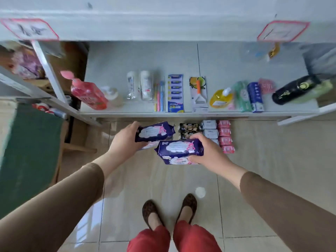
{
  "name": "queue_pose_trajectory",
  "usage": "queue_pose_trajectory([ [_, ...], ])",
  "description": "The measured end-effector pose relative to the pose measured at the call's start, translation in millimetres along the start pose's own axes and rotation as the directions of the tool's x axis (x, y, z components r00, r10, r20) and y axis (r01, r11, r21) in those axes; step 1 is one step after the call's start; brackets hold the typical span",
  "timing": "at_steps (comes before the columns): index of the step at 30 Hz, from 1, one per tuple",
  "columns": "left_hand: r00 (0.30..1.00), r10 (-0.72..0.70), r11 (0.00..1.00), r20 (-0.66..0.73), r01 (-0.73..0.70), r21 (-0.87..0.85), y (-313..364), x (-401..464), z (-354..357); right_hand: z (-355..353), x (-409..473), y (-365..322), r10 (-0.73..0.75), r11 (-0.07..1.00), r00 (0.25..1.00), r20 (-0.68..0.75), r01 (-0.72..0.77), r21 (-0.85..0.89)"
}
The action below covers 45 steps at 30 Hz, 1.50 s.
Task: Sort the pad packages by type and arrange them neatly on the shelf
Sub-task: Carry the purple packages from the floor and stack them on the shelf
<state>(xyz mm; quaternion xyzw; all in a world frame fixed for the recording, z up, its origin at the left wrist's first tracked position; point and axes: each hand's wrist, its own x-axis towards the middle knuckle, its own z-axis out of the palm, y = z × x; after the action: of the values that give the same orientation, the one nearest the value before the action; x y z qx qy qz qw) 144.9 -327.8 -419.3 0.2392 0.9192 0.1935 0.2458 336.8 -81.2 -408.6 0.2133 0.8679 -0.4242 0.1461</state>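
Observation:
My left hand (125,138) grips a dark blue pad package (154,131) by its left end. My right hand (209,151) grips a second dark blue pad package (180,148) of the same kind, lower and nearer to me. Both packages are held in front of the low shelf level under the white shelf (181,113). On that lower level lie black pad packs (189,130), white pad packs (210,129) and a column of pink pad packs (225,136), side by side. A further pale pack shows partly under the left package.
The white shelf top carries a pink pump bottle (87,91), tubes, toothbrushes (158,97), a battery card (175,93), a peeler card (198,93), a yellow pouch (221,98), boxed tubes and a black bottle (294,89). A green surface (27,151) stands left. My feet are on the tiled floor.

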Motion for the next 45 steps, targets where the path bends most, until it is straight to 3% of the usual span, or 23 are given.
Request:
queue_pose_trajectory([
  [4,0.990,0.095,0.995,-0.100,-0.096,-0.006,73,-44,-115,-101,-56,-87,-0.010,0.996,0.999,-0.048,0.015,0.090],
  [10,0.930,0.262,0.964,-0.260,-0.266,0.020,158,-58,-242,-220,-91,-173,-0.135,0.975,0.972,-0.193,0.165,0.150],
  [21,0.839,0.371,0.925,-0.397,-0.294,0.242,274,61,-370,-366,-4,-224,-0.292,0.893,0.892,-0.344,0.384,0.236],
  [31,0.842,0.365,0.889,-0.397,-0.189,0.417,279,227,-432,-389,112,-260,-0.295,0.861,0.878,-0.378,0.415,0.294],
  [37,0.886,0.330,0.883,-0.326,-0.167,0.438,257,304,-452,-376,171,-279,-0.257,0.870,0.884,-0.390,0.387,0.304],
  [42,0.910,0.334,0.715,-0.245,-0.075,0.695,246,338,-461,-364,213,-288,-0.248,0.894,0.852,-0.461,0.385,0.230],
  [45,0.909,0.338,0.718,-0.243,-0.082,0.691,240,346,-465,-358,235,-298,-0.262,0.911,0.853,-0.451,0.372,0.175],
])
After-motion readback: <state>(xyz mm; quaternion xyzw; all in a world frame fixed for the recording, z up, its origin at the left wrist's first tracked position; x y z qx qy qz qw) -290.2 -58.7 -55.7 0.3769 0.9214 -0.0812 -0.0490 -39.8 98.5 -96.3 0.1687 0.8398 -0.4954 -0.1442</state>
